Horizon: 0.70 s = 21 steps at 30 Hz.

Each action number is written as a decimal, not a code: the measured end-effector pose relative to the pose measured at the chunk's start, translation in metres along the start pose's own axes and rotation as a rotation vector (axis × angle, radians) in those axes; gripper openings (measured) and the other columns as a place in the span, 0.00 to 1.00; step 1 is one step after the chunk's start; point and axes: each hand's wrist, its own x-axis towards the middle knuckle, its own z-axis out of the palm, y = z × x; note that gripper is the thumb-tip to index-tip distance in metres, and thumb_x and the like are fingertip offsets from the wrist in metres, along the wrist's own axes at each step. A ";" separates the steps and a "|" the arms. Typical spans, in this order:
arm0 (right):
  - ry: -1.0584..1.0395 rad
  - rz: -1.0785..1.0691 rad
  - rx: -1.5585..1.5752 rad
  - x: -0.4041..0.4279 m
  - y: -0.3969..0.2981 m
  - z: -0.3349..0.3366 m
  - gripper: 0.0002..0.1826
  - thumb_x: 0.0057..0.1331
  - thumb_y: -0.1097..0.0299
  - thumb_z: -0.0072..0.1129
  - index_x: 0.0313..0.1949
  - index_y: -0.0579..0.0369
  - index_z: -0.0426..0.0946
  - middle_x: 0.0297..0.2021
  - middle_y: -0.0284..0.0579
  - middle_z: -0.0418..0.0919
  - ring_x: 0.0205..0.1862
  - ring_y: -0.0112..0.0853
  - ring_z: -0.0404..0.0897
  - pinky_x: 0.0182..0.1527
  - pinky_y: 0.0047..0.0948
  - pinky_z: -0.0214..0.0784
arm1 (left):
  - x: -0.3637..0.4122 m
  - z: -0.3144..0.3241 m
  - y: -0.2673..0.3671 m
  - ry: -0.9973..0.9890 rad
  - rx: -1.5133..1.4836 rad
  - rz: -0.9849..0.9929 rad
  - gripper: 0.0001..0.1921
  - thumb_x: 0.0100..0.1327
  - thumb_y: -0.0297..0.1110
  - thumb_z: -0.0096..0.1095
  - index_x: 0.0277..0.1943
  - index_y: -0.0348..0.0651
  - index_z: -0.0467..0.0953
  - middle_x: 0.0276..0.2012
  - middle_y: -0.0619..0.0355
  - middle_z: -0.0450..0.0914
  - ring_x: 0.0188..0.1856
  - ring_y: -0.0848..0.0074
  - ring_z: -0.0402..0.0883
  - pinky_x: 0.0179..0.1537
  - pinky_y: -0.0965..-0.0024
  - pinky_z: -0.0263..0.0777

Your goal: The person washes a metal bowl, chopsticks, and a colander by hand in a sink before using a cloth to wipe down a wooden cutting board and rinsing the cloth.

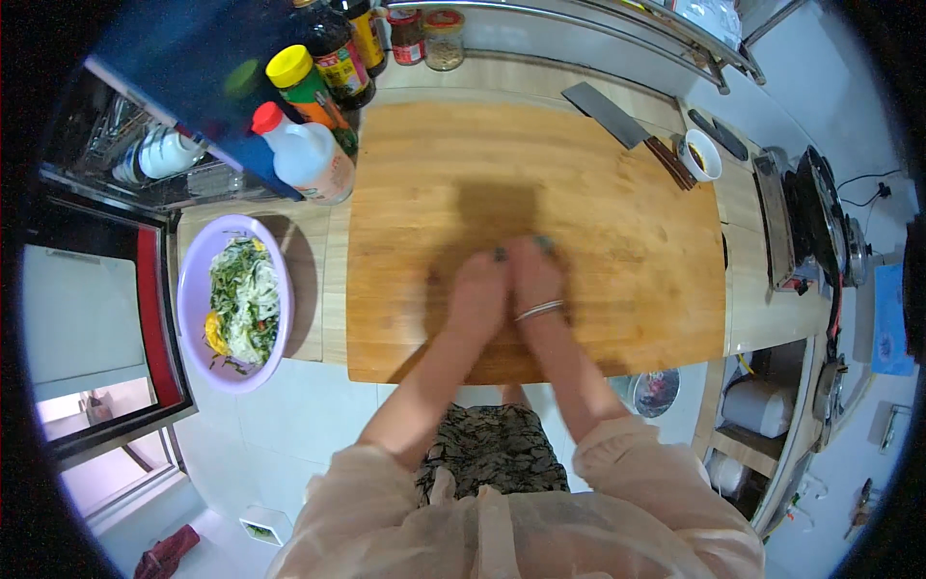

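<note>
My left hand (pixel 479 289) and my right hand (pixel 535 273) are side by side, touching, low over the middle of a large wooden cutting board (pixel 622 239). Both are slightly blurred, and the fingers curl down out of sight apart from dark nails near the thumbs. Whether anything lies beneath the palms is hidden. A thin bracelet (pixel 540 310) circles my right wrist. Across the board's far right edge rests a cleaver (pixel 608 116) with a brown handle, and its handle end reaches a small white bowl (pixel 700 155) of dark liquid.
At left stands a purple basin (pixel 190 282) of shredded greens, pale strips and something yellow. Several bottles, including a white jug with a red cap (pixel 307 159), line the back left. Two jars (pixel 443 45) stand behind. A stove with a black pan (pixel 817 210) is at right.
</note>
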 end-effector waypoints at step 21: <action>0.235 0.446 1.013 -0.234 0.049 -0.031 0.17 0.59 0.60 0.42 0.22 0.62 0.67 0.19 0.38 0.69 0.24 0.25 0.65 0.30 0.25 0.60 | -0.149 -0.020 0.067 -0.607 -0.849 0.267 0.10 0.51 0.34 0.54 0.33 0.38 0.68 0.30 0.55 0.72 0.33 0.77 0.70 0.32 0.74 0.65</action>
